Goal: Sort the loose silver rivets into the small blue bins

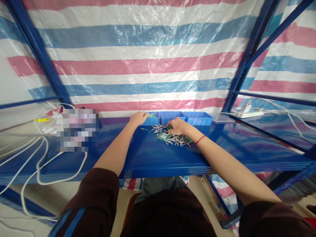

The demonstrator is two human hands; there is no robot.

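Your left hand lay at the left blue bin; I could not tell whether it gripped anything. Your right hand curled over the heaped metal pins, its grasp unclear. They lay on the worktop, before the middle bin, around a green piece.

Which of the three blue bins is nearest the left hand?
The leftmost bin: the left hand is at its left end, and green pieces show inside. The middle bin and rightmost bin stand farther right.
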